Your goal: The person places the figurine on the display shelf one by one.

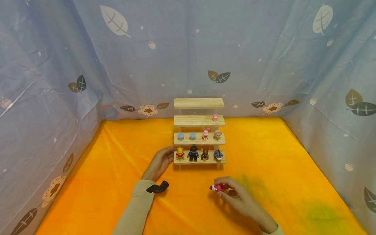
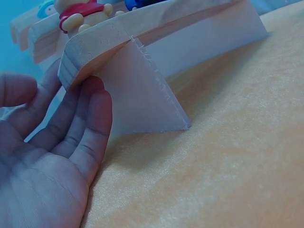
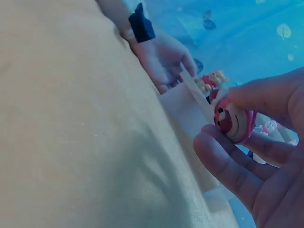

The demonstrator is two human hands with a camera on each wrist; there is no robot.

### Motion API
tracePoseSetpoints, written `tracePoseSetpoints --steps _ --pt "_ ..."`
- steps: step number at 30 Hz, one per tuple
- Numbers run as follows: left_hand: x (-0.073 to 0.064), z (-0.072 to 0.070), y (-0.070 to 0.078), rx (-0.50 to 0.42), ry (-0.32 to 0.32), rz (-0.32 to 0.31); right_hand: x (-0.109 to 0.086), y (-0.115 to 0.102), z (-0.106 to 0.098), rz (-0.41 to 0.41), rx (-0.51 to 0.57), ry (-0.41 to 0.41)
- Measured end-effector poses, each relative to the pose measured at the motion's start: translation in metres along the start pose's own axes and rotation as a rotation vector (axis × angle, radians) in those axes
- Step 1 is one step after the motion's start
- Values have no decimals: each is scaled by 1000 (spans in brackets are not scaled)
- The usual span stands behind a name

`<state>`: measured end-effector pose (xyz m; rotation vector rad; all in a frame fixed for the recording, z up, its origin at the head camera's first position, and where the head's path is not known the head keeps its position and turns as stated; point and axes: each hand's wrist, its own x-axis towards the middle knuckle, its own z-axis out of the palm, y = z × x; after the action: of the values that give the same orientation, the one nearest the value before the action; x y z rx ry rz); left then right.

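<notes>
My right hand (image 1: 241, 199) pinches a small red-and-white toy figurine (image 3: 232, 121) between thumb and fingers, in front of a stepped wooden display shelf (image 1: 198, 103). The figurine's face shows in the right wrist view, and its head points left in the head view. At the shelf's left side is my left hand (image 1: 159, 164). Its fingertips touch the end of the lowest board (image 2: 102, 38) from below, the fingers only slightly bent and the thumb apart. Near those fingers sits a yellow bear figurine (image 1: 180, 154) in a red shirt.
Beside the bear stand a black-haired figurine (image 1: 193, 154), a brown eared one (image 1: 205, 155) and a grey-blue donkey (image 1: 218, 155). Higher up are two light-blue figurines (image 1: 180, 136), a piglet in red (image 1: 205, 134), a beige one (image 1: 217, 135) and a pink one (image 1: 215, 117). Orange cloth (image 1: 117, 182) lies underneath.
</notes>
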<state>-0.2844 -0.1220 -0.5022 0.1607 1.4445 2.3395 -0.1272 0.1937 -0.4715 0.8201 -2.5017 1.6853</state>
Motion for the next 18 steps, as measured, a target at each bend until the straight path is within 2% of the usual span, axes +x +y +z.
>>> tracePoseSetpoints --steps 5,11,15,18 --pt "0 0 0 -7 4 -12 2 0 -1 -7 3 34" --pt "0 0 -1 -14 11 -10 6 0 -2 26 168 11" --pt "0 0 -1 -15 14 5 7 2 -3 -18 205 7" --pt "0 0 0 -16 13 6 8 4 -5 -78 164 24"
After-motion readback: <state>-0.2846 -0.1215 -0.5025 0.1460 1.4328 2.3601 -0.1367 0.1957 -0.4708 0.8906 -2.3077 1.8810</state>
